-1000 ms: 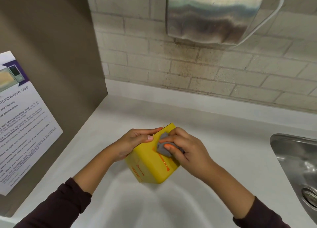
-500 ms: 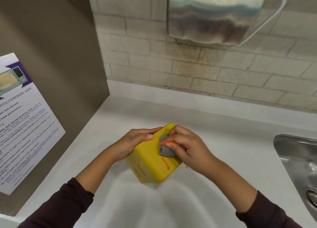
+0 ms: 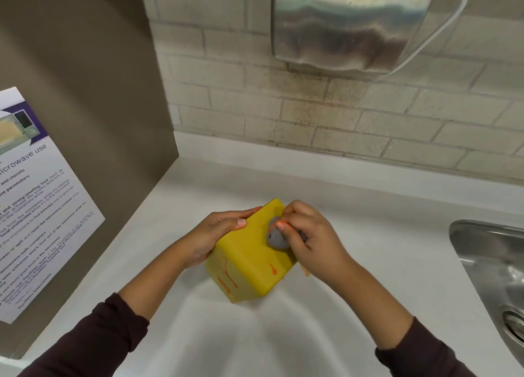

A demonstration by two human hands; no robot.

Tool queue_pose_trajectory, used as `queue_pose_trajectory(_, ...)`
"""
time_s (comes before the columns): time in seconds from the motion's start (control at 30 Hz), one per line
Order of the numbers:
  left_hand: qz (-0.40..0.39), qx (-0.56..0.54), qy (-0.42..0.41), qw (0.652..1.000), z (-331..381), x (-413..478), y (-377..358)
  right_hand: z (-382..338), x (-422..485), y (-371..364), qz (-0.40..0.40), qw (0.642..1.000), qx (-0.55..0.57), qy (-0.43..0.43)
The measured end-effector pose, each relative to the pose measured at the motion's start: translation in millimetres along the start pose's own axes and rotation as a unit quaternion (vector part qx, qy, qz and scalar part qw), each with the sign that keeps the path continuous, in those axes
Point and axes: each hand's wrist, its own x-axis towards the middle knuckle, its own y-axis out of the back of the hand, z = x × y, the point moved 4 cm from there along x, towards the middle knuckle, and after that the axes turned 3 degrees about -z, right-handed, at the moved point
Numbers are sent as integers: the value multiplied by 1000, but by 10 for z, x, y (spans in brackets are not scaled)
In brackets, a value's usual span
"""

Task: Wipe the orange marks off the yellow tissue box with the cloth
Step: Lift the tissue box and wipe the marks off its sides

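Pinching crumpled grey cloth [image 3: 276, 239] onto smooth yellow tissue box [image 3: 249, 252], right fingers [image 3: 285, 224]; left fingers [image 3: 246, 211] clamped round box edge.

Tissue box [image 3: 249, 252]: yellow, orange marks [image 3: 273, 269]. Cloth [image 3: 276, 237]: grey. Desk [image 3: 368, 235]: white. Sleeves [image 3: 93, 340]: dark maroon. Wall [image 3: 368, 116], upper right: beige brick pattern.

A shared workplace kitchenette. A microwave-use notice [image 3: 37, 195] hangs beside a steel sink [image 3: 493, 266], below a wall-mounted hand dryer [image 3: 351, 25]
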Motion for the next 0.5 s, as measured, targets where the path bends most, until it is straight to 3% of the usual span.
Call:
queue_pose_trajectory(0.1, 2, 1, 5, 1000, -1, -2, 21, -115, -12, -150, 12, 1000, 10, 6)
queue_pose_trajectory(0.3, -12, 15, 6, 1000, -2, 22, -31, -118, -279, -103, -87, 994, 20, 69)
queue_pose_trajectory(0.5, 8, 14, 6, 1000, -10, -19, 4, 14, -96, 5, 9, 1000, -3, 4)
